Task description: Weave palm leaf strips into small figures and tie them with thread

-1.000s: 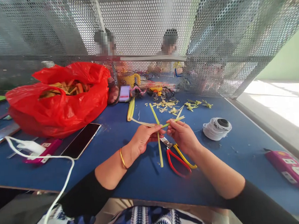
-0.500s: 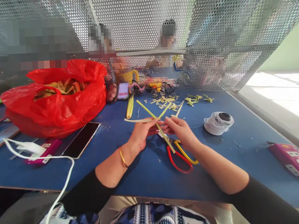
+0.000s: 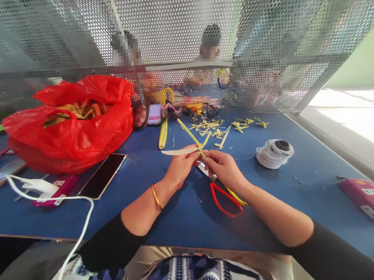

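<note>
My left hand is closed, pinching several crossed pale yellow-green strips that look like folded husk. One strip points up and away, another short one angles to the right, and a flatter cream strip sticks out to the left. My right hand is closed on the same strips near their crossing, its fingertips meeting those of the left. Under the hands, scissors with one red and one yellow handle lie on the table, the blades partly hidden.
A blue table carries a red plastic bag of dry strips, phones, husk scraps, a yellow strip bundle, a white thread spool and magenta power strips. Behind stands a perforated metal screen with people beyond.
The long strip swung to a slant, and its lower end now disappears at my right fingers. My right hand, briefly loosened, has come in against the left and closed on the crossing.
</note>
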A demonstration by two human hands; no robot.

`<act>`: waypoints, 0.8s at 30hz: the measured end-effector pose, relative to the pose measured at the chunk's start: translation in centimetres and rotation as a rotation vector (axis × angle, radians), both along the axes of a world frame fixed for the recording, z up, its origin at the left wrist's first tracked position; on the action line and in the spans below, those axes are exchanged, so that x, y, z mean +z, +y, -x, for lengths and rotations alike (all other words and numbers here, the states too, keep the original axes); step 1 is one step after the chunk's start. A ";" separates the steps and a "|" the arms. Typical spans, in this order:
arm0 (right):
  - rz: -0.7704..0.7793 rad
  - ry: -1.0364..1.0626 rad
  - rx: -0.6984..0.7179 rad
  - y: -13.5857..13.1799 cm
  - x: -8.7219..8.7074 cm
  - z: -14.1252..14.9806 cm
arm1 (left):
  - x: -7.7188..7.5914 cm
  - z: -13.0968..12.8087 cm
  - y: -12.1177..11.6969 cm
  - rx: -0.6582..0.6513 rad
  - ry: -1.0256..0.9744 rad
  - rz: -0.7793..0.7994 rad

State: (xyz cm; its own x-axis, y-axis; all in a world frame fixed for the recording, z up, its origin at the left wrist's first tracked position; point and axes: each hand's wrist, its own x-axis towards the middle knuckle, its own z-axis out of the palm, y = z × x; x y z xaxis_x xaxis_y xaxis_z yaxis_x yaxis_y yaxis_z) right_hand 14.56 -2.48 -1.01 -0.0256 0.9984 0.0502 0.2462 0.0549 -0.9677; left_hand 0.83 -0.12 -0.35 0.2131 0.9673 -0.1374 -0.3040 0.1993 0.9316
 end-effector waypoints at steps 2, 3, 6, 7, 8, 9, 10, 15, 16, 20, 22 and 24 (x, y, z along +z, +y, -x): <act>-0.103 -0.034 -0.048 0.2 0.5 -0.5 | 0.2 0.3 0.1 -0.048 -0.013 -0.041; -0.157 -0.062 -0.071 0.2 0.7 -0.8 | 0.3 0.5 0.2 -0.056 -0.027 -0.056; -0.278 -0.175 -0.121 0.4 1.1 -1.7 | 0.8 1.0 0.5 -0.033 -0.074 -0.017; -0.308 -0.223 -0.130 0.5 1.1 -1.9 | 1.0 1.1 0.6 -0.030 -0.089 0.020; -0.337 -0.279 -0.137 0.6 1.1 -2.1 | 1.2 1.2 0.6 -0.039 -0.104 0.057; -0.369 -0.340 -0.142 0.6 1.0 -2.3 | 1.4 1.2 0.6 -0.054 -0.116 0.087; -0.404 -0.409 -0.145 0.6 1.0 -2.4 | 1.5 1.2 0.5 -0.074 -0.124 0.106; -0.547 -0.821 -0.085 0.4 0.9 -2.5 | 1.5 1.2 0.2 -0.172 -0.117 0.143; -0.569 -0.901 -0.058 0.3 0.9 -2.5 | 1.4 1.3 0.2 -0.187 -0.118 0.157; -0.668 -1.089 0.007 0.3 1.0 -2.4 | 1.1 1.5 0.6 -0.238 -0.170 0.225; -0.707 -1.113 0.006 0.3 1.0 -2.5 | 1.1 1.5 0.8 -0.244 -0.194 0.252; -0.736 -1.126 -0.001 0.3 0.9 -2.5 | 1.1 1.4 0.8 -0.230 -0.190 0.272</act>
State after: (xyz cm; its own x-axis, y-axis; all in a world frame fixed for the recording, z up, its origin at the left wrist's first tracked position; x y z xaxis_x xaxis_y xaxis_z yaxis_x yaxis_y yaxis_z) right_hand 17.05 -2.13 -0.08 -0.4069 0.7485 0.5237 0.8824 0.4702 0.0135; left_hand -0.54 0.72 0.75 0.4663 0.8251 -0.3190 -0.3844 0.5138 0.7670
